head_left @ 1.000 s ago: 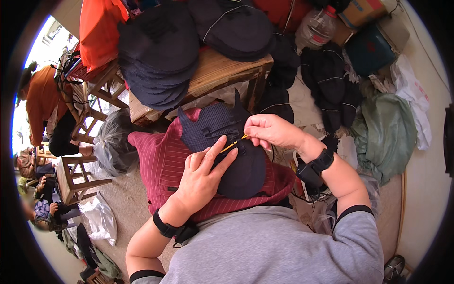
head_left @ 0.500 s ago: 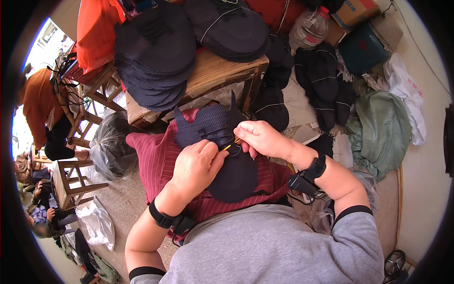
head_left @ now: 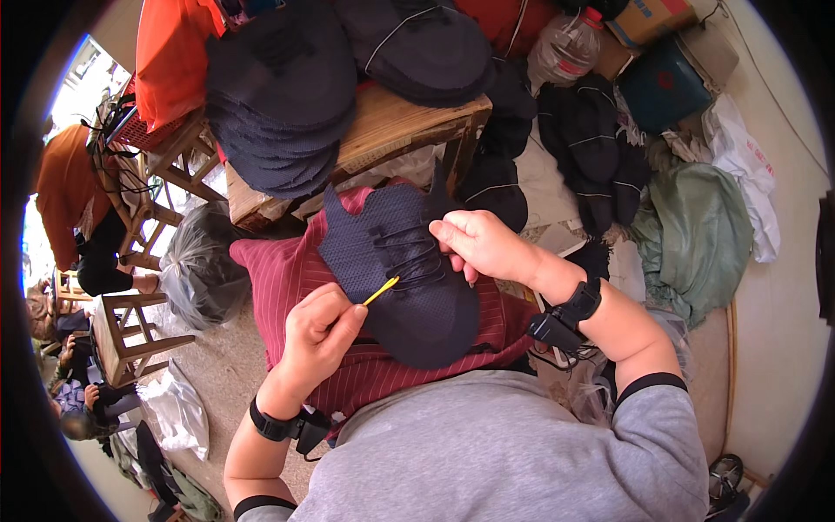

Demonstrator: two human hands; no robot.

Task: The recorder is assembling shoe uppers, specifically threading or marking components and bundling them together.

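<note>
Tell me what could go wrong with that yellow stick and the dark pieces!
The left hand pinches the thin yellow stick near one end, so it might slip.

Its other end is beside the thin dark cords on the dark piece, so it could snag one.

The stack of dark pieces fans toward the edge of the wooden table; a bump might make some slide.

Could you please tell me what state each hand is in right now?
Left hand: closed, holding the yellow tool.
Right hand: curled over the dark fabric; whether it grips anything cannot be told.
</note>
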